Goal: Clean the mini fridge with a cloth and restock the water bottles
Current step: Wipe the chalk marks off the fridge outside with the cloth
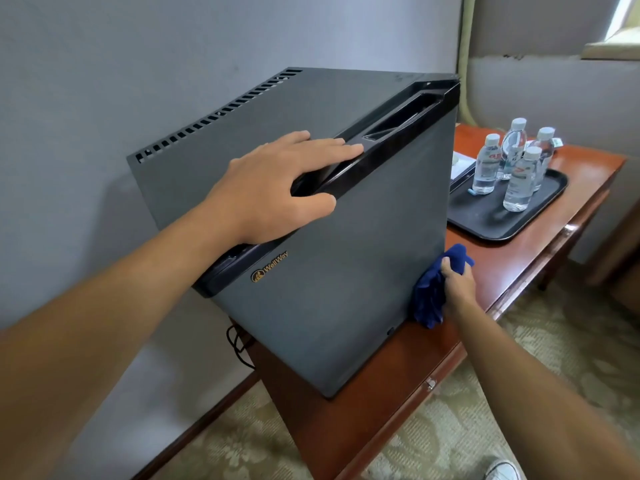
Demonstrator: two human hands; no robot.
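1. The mini fridge (346, 254), a dark grey box with its door closed, stands on a reddish-brown wooden table (502, 271) and serves as the landmark here; a gold "WellWay" logo (269, 271) sits on the door near its upper corner.
2. The left hand (277, 188) rests on top of the fridge at the front edge, fingers straight and lying flat over the glossy black handle strip (388, 143), with the thumb down on the upper part of the door; it grasps nothing.
3. The right hand (457, 282) is at the fridge's right front edge, low on the door, fingers curled round a bunched dark blue cloth (433, 296).
4. The cloth is pressed against that vertical edge of the fridge, and its lower end hangs down close to the table surface.
5. Four clear water bottles (519, 174) with white caps stand upright, clustered together on a black tray (498, 220), which lies on the table to the right of the fridge and a little behind its front.
6. A row of ventilation slots (214, 117) runs along the back of the fridge's top, next to the grey wall (173, 46).
7. A black cable (237, 344) loops down behind the fridge's lower left corner, beside the table edge.
8. Below the table, in front of the fridge, lies patterned beige carpet (433, 445).
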